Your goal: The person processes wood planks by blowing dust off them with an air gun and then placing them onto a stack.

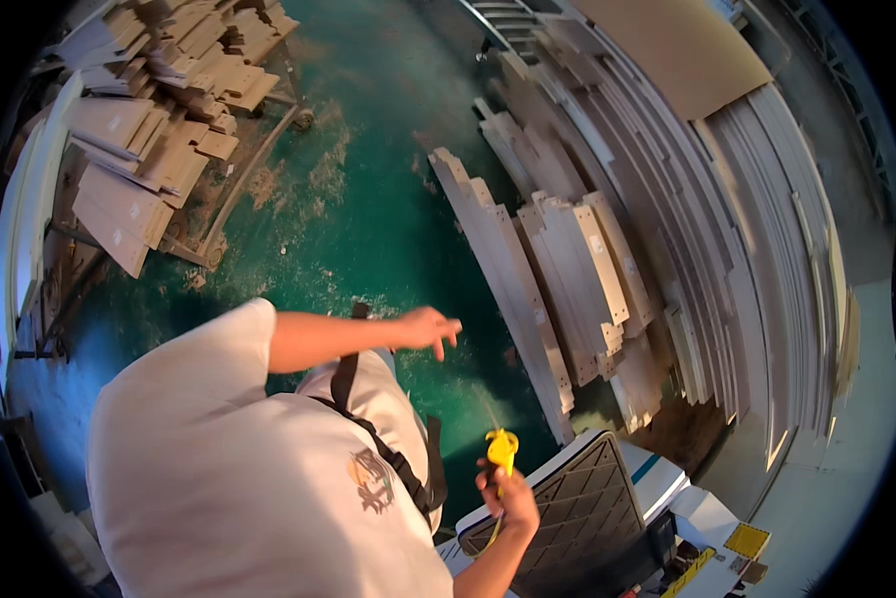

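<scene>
My right hand (509, 500) is closed around a yellow air blow gun (503, 448), held upright in front of my right side. A thin yellow hose runs from it down past my wrist. The kind of tool is judged from its shape, as it is small in view. My left arm reaches across my body, and my left hand (428, 331) hangs in the air over the green floor with nothing in it. Its fingers are loosely bent and apart. Nearest to it on the right stands a long stack of pale boards (503, 279).
More board stacks (583, 259) and long panels (757, 199) fill the right side. A wheeled cart (209, 244) piled with cut boards (129, 199) stands at left. Close by my right hand is a machine with a dark ribbed top (588, 498). Dust lies on the green floor (368, 179).
</scene>
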The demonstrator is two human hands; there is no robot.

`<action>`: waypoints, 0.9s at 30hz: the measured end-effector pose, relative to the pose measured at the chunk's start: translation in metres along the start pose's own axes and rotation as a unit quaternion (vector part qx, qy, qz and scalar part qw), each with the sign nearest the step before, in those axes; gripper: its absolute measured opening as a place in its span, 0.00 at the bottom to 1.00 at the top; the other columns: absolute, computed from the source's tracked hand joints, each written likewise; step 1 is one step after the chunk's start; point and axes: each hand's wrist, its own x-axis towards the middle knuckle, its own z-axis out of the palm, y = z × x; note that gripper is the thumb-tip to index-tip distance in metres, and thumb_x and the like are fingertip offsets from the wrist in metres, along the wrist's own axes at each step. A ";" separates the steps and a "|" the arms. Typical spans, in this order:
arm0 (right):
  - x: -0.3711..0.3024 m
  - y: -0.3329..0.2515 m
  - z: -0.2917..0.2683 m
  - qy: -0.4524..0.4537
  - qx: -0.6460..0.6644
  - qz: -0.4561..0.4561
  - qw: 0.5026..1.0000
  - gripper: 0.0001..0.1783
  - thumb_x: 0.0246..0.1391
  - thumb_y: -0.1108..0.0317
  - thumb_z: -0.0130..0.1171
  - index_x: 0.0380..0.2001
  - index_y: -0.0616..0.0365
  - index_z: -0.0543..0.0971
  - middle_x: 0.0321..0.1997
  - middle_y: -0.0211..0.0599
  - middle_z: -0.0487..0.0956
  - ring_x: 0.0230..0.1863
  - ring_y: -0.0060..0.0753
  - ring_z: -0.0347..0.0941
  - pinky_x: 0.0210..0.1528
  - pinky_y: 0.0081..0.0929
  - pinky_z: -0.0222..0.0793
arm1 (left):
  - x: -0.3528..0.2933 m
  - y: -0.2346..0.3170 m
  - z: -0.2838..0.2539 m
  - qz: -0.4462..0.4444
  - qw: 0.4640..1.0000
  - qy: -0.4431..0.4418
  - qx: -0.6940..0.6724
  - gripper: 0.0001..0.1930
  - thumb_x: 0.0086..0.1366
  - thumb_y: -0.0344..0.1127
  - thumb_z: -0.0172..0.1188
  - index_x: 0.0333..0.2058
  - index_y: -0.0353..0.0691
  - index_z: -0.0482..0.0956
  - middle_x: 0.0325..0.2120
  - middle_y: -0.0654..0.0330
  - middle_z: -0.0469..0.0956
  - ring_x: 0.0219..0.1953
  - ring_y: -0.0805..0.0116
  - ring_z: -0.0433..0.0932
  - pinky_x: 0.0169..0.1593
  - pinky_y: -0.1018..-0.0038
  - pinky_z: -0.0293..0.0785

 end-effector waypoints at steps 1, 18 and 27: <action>0.023 -0.020 -0.006 -0.030 -0.008 0.020 0.999 0.33 0.68 0.46 0.59 0.60 0.66 0.72 0.35 0.36 0.80 0.10 0.18 0.57 0.13 0.19 0.50 | 0.015 -0.013 -0.025 -0.002 0.999 0.023 -0.033 0.28 0.78 0.58 0.48 0.46 0.40 0.88 0.27 0.60 0.89 0.42 0.73 0.83 0.55 0.70 0.75; 0.040 -0.014 0.058 0.327 0.062 0.025 0.943 0.24 0.59 0.80 0.53 0.60 0.68 0.73 0.56 0.42 0.83 0.20 0.19 0.72 0.24 0.20 0.74 | 0.142 -0.129 -0.076 -0.154 0.987 0.036 0.015 0.13 0.70 0.38 0.61 0.47 0.37 0.84 0.38 0.61 0.85 0.33 0.70 0.83 0.42 0.70 0.79; 0.162 -0.063 -0.018 0.373 0.099 -0.120 0.915 0.24 0.66 0.76 0.55 0.63 0.69 0.72 0.56 0.41 0.82 0.42 0.30 0.81 0.47 0.27 0.76 | 0.270 -0.080 -0.051 -0.125 0.945 0.043 0.299 0.15 0.60 0.48 0.61 0.35 0.45 0.88 0.37 0.50 0.85 0.41 0.48 0.85 0.43 0.55 0.80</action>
